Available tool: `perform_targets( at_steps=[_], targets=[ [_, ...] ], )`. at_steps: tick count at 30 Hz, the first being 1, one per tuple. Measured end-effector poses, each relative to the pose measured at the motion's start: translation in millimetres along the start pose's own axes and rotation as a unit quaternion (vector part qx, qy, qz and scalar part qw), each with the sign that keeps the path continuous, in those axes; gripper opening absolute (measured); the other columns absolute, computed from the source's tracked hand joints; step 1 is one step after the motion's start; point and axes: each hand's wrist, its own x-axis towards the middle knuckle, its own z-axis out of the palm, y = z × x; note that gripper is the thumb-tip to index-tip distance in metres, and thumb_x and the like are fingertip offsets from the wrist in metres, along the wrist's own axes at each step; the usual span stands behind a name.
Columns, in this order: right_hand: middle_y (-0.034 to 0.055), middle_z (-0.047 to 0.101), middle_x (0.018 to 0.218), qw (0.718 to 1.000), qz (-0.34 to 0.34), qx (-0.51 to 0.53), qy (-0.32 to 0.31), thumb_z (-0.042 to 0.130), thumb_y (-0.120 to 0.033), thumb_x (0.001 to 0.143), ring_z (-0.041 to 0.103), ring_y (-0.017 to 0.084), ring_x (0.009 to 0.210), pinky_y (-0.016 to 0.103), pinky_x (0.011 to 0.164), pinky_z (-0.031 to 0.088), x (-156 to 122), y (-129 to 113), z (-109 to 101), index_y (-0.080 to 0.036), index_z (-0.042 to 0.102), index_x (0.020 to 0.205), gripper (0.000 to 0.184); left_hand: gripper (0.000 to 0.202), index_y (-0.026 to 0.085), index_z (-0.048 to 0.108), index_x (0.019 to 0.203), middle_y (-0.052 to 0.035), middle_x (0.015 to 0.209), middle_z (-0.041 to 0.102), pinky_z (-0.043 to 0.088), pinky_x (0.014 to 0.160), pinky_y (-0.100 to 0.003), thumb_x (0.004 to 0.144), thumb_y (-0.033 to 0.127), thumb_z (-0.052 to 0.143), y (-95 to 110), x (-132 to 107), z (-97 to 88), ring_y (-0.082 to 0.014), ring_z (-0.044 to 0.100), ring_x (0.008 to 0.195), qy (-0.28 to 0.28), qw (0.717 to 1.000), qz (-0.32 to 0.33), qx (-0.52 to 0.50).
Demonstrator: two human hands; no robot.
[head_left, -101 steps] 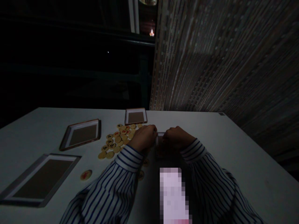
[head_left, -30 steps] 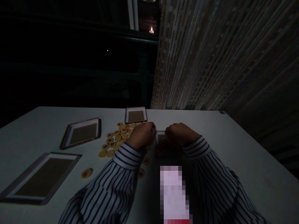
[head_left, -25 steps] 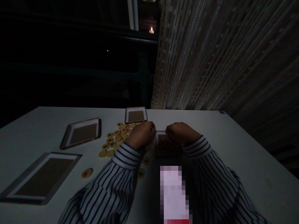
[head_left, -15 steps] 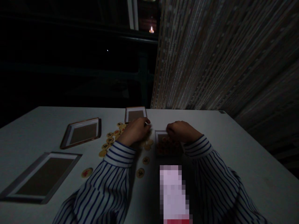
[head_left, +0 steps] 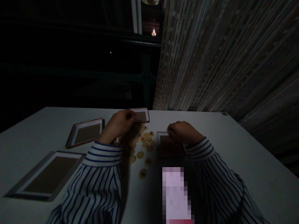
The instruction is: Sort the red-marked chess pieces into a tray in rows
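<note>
My left hand (head_left: 119, 125) hovers over the loose xiangqi pieces, close to the small framed tray (head_left: 141, 117) at the back. Its thumb and fingers are drawn together, and whatever they may hold is hidden. Beneath and beside it lie several round pale xiangqi pieces (head_left: 149, 139), some marked in black or red, others blank side up. My right hand (head_left: 185, 132) is at the far right corner of an open box (head_left: 160, 134) containing several dark-looking pieces (head_left: 170, 148). Its fingers are curled in, with any contents out of sight.
Two more framed trays stand on the left, one farther back (head_left: 87, 133) and a larger one nearer (head_left: 50, 174). A pixelated pink block (head_left: 176, 193) lies between my forearms on the white table (head_left: 235, 161). A string curtain (head_left: 198, 62) hangs behind, in dim light.
My left hand has moved left and slightly away from me, uncovering pieces beside the box. The right hand stays at the box, and the view has shifted a little.
</note>
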Motion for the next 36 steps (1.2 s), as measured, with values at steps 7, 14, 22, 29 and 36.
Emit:
perform_targets(
  at_steps=[7,14,22,29,36],
  targets=[
    [0.0083,0.066,0.099,0.999,-0.028,0.025,0.024,0.037,-0.026,0.087,0.058,0.019,0.092,0.03,0.078,0.037,3.5,-12.1,-3.8,-0.018,0.062,0.102,0.03,0.033,0.019,0.063,0.102,-0.0073,0.101,0.067,0.046,0.078,-0.03,0.08,0.035,0.044,-14.4,-4.0,-16.3,-0.0224,0.061,0.092,0.027,0.997,-0.048,0.051],
    [0.0071,0.065,0.095,0.998,-0.053,0.028,0.026,0.038,-0.028,0.087,0.056,0.019,0.09,0.03,0.075,0.037,11.8,-32.5,-6.5,-0.019,0.063,0.097,0.028,0.037,0.017,0.058,0.11,-0.0095,0.109,0.064,0.045,0.085,-0.032,0.082,0.034,0.043,-21.3,-7.7,-19.5,-0.0234,0.059,0.1,0.017,0.994,-0.069,0.083],
    [0.0078,0.062,0.098,0.996,-0.085,0.022,0.018,0.04,-0.033,0.087,0.054,0.021,0.093,0.031,0.074,0.038,32.9,-60.0,-1.1,-0.021,0.063,0.097,0.029,0.037,0.017,0.059,0.11,-0.01,0.109,0.064,0.044,0.084,-0.03,0.081,0.035,0.044,-19.4,-8.1,-14.7,-0.0229,0.059,0.1,-0.033,0.995,-0.052,0.083],
    [0.0089,0.06,0.103,0.997,-0.071,-0.004,-0.028,0.041,-0.044,0.086,0.052,0.024,0.099,0.035,0.075,0.04,50.3,-83.2,2.9,-0.021,0.063,0.096,0.033,0.036,0.021,0.06,0.107,-0.0058,0.103,0.067,0.045,0.076,-0.024,0.074,0.033,0.053,-28.3,-8.6,-5.9,-0.0201,0.061,0.094,-0.146,0.987,0.011,0.071],
    [0.0107,0.058,0.108,0.997,-0.054,-0.011,-0.047,0.043,-0.038,0.085,0.05,0.024,0.102,0.037,0.079,0.04,55.4,-96.8,3.2,-0.02,0.061,0.1,0.031,0.037,0.021,0.059,0.109,-0.0058,0.103,0.067,0.044,0.076,-0.023,0.073,0.028,0.054,-26.7,-11.1,-5.8,-0.0188,0.061,0.091,-0.161,0.985,0.013,0.059]
  ],
)
